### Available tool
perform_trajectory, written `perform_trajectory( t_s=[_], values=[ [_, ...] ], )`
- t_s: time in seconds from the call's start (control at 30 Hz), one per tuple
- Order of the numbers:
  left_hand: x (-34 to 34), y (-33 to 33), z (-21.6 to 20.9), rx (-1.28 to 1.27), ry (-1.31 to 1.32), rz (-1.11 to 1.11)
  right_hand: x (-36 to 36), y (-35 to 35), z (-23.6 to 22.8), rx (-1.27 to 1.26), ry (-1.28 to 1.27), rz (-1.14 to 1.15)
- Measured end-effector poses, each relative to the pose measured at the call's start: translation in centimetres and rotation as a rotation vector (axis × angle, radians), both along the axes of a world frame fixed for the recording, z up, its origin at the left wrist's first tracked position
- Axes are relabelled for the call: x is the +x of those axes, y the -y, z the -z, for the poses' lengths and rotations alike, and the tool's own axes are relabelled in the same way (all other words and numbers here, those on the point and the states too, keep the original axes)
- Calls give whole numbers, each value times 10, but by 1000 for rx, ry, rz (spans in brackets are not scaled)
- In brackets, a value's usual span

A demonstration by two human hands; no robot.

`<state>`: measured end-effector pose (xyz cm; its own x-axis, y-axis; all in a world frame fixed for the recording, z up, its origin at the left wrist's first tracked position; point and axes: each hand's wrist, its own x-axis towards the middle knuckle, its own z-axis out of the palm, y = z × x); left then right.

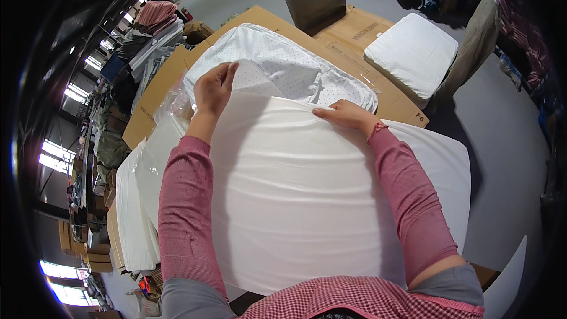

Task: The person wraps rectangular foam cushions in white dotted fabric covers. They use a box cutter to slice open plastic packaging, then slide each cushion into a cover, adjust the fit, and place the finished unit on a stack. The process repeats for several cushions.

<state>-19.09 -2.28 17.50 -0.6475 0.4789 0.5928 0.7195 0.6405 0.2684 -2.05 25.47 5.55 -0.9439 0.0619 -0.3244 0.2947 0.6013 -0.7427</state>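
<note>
White fabric sheet [301,171]: frame centre; could crease further if tugged unevenly.
Left hand [212,90]: upper centre-left, apparently pinching sheet edge.
Right hand [351,115]: well apart, upper centre-right, also pinching; might slip if loosely held.
Dotted cloth [289,53]: upper centre; might bunch if dragged.

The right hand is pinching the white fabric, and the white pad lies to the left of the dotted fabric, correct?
Not quite: the white pad lies to the right of the dotted fabric, as the head view shows. The right hand is pinching the white fabric.
</note>
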Motion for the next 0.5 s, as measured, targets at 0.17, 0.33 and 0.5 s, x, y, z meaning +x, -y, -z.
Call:
perform_trajectory(
  t_s=[0.17,0.33,0.5],
  values=[
    [37,63,1,-388,-361,123,12,-49,34,-40,-30,179],
    [66,157,36,-535,-323,-121,56,-124,59,-168,-101,410],
    [123,187,81,-338,-179,-241,67,-168,50,-118,1,449]
  ],
)
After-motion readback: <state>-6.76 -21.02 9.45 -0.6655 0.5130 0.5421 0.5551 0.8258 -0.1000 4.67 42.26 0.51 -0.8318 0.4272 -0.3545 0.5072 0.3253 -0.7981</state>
